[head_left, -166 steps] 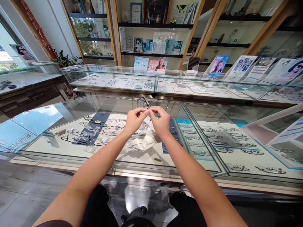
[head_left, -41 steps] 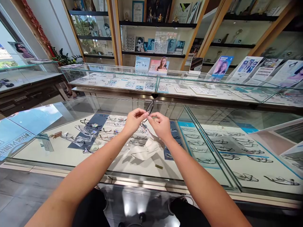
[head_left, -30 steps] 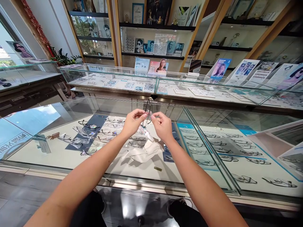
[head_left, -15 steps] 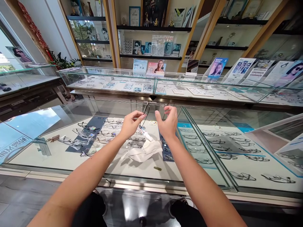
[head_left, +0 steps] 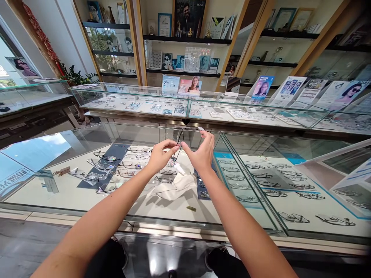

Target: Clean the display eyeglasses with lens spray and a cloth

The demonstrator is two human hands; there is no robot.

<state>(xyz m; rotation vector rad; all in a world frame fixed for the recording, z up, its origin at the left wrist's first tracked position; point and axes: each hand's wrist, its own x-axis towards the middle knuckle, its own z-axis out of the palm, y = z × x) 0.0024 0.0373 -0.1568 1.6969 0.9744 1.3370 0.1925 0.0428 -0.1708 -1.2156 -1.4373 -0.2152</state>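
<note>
Dark-rimmed eyeglasses point(head_left: 181, 135) are held up on edge above the glass counter, one temple stretching right toward a small white tag. My left hand point(head_left: 161, 155) pinches their rim between thumb and fingers. My right hand point(head_left: 201, 153) is on the other side, its thumb against the rim beside my left thumb and its fingers curled near the temple. Part of the frame is hidden behind the fingers. Below lie a crumpled cream cloth point(head_left: 173, 188) and a small clear bottle with a white cap point(head_left: 179, 167). Closer to me is a small olive-green piece point(head_left: 191, 208).
Several eyeglasses point(head_left: 106, 156) lie to the left, and rows of frames point(head_left: 263, 175) fill the section on the right. A brown tag point(head_left: 64, 170) sits at far left. Another glass showcase point(head_left: 130, 103) stands behind, with shelves beyond. A tilted white display stand point(head_left: 333, 162) is at right.
My right hand's thumb has moved left onto the eyeglasses' rim, closing the gap to my left hand. My left hand keeps its hold. The view has shifted slightly.
</note>
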